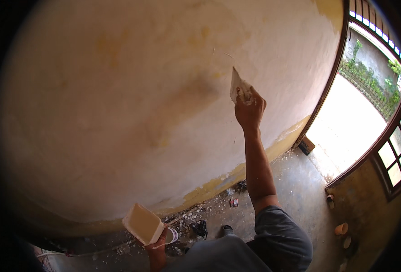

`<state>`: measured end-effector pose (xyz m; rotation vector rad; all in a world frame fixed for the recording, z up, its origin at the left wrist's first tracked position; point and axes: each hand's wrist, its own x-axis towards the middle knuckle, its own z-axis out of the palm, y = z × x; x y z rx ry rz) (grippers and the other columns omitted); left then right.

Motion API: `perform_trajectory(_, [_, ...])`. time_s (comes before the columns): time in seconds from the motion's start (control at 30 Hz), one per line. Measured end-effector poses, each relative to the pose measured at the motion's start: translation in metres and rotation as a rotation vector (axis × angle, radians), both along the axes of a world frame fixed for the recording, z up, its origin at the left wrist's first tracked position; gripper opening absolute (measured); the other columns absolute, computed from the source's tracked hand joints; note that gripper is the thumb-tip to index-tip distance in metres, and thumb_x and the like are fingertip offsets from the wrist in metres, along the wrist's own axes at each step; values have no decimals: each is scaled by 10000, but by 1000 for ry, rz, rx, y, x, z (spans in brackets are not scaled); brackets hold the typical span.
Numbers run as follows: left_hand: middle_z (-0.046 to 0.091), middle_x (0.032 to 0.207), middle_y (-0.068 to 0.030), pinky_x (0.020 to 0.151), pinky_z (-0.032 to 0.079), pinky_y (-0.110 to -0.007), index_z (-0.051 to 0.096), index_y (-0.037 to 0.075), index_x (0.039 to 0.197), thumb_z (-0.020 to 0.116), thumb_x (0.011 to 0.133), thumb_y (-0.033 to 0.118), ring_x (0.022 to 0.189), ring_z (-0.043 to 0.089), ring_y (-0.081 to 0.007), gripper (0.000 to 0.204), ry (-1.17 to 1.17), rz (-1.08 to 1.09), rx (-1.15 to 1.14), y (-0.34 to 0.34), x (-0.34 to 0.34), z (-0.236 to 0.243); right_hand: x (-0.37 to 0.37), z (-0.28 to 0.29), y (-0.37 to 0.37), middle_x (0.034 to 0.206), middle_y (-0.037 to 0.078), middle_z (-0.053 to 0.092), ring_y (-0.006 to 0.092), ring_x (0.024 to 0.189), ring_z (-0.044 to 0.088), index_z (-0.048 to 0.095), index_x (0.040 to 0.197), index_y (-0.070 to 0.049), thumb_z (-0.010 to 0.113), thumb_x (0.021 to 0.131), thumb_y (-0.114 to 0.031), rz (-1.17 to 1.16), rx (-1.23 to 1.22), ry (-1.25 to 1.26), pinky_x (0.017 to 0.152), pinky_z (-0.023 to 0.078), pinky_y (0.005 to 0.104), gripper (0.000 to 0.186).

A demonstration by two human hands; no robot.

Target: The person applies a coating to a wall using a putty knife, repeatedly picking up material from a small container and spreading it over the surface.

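Observation:
My right hand (250, 110) is raised at arm's length, its fingers closed round a pale, putty-smeared putty knife (234, 86) held at the wall (178, 113). Whether the blade's edge touches the wall I cannot tell. The wall is coated whitish, with yellow patches showing through and short hairline marks near the knife's tip. Low on the left, my left hand (159, 242) grips a rectangular cream-coloured tray (144, 223) from below and the right side. The tray is tilted, and most of those fingers are hidden under it.
A white bucket (172, 235) stands on the floor behind my left hand, beside a black plastic bag (200, 229). Pale debris and a small red packet (234, 202) lie along the wall's foot. At right are an open doorway (345, 122), a cardboard box (306, 145) and an orange pot (341, 229).

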<state>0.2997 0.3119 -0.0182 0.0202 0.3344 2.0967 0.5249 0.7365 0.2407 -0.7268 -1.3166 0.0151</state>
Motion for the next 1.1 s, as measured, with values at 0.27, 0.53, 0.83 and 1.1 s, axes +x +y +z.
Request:
perform_trajectory(0.27, [577,1296,-170,948,456,-664,484,123,1371,540,864,620,1174,555,-432,713,-39,1,-19,4,5,-1,-19,103,-10,940,192,692,382,898,657,700,999,-58,596,826,-217,-180,-463,47,803,524,464,257])
perform_trajectory(0.53, [573,1301,-170,948,455,-665,479,126,1376,535,864,624,1175,554,-432,717,-125,37,-61,-3,9,3,-78,94,-54,984,166,685,377,902,644,679,1033,-69,598,777,-121,-38,-172,-261,813,517,437,273])
perform_trajectory(0.83, [563,1317,-159,955,447,-669,468,144,1388,517,862,638,1178,553,-426,724,2,40,79,-2,3,-3,-83,102,-21,831,136,675,306,789,671,677,1091,-47,667,727,6,-84,366,-402,666,563,394,368])
perform_trajectory(1.1, [519,1386,-131,995,414,-679,421,182,1429,642,819,563,1252,511,-404,752,59,-1,153,-5,3,-7,-16,125,-26,830,144,699,333,763,669,694,1014,-48,624,836,-181,-92,-127,11,741,537,439,233])
